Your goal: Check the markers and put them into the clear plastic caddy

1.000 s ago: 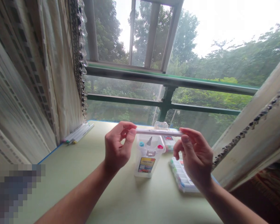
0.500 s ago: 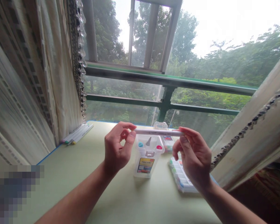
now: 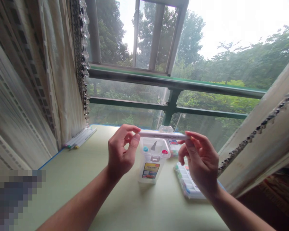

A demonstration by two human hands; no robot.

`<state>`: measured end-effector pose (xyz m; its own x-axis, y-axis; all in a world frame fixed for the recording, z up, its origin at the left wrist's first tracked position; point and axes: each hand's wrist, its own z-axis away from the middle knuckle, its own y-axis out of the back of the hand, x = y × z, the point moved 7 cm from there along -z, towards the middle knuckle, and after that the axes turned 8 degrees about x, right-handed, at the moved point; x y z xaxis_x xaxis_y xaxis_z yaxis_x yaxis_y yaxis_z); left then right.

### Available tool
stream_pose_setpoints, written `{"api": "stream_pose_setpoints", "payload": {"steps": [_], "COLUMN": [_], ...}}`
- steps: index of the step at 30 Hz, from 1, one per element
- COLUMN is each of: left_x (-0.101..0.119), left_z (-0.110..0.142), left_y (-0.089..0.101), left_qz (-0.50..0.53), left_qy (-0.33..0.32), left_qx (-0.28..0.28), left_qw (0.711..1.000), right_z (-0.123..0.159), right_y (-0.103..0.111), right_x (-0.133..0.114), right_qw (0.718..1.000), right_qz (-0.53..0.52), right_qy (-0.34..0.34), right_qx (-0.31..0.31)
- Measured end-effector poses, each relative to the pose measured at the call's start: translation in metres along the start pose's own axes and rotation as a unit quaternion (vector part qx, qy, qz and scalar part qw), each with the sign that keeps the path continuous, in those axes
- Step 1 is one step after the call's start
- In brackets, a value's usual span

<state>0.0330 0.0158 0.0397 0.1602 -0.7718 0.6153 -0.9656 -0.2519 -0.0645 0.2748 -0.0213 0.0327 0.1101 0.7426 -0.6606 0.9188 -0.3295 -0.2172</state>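
Note:
A white marker pen [image 3: 162, 135] is held level in the air, pinched at both ends. Thumb and fingertips of my left hand [image 3: 123, 150] close on its left end, and those of my right hand [image 3: 200, 158] on its right end. My fingers hide both tips of the pen. Just below and behind it stands a clear plastic marker box [image 3: 146, 175] with a yellow and black label, its top open. Inside the box are a blue-ended marker [image 3: 145, 149], a red-ended marker [image 3: 164, 152] and a grey pointed shape I cannot make out.
Several white markers [image 3: 80, 138] lie at the table's back left by the curtain [image 3: 60, 73]. A flat clear case of colourful items [image 3: 186, 184] lies under my right hand. Behind the open box is another clear container [image 3: 174, 146]. The pale green table [image 3: 106, 205] meets the window.
The pen and both hands stay nearly still; the pen seems turned slightly about its length, its printing looking a little different. The other things have not moved.

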Motion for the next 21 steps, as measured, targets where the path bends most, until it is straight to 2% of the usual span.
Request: {"api": "stream_pose_setpoints", "payload": {"steps": [10, 17, 21], "left_x": [-0.0043, -0.0042, -0.0082], "left_z": [0.0004, 0.0014, 0.0024], "left_y": [-0.0043, -0.0049, -0.0065], "left_qz": [0.027, 0.033, 0.04], "left_qy": [0.025, 0.026, 0.04], "left_qx": [-0.006, -0.008, -0.019], "left_qw": [0.999, 0.999, 0.998], "right_z": [0.0015, 0.0011, 0.0015], "right_y": [-0.0011, 0.0008, 0.001], "right_x": [0.0028, -0.0024, 0.0004], "right_qw": [0.999, 1.0, 1.0], "right_qz": [-0.027, 0.008, 0.001], "right_qy": [-0.019, 0.016, -0.005], "right_qx": [0.001, 0.01, 0.005]}}
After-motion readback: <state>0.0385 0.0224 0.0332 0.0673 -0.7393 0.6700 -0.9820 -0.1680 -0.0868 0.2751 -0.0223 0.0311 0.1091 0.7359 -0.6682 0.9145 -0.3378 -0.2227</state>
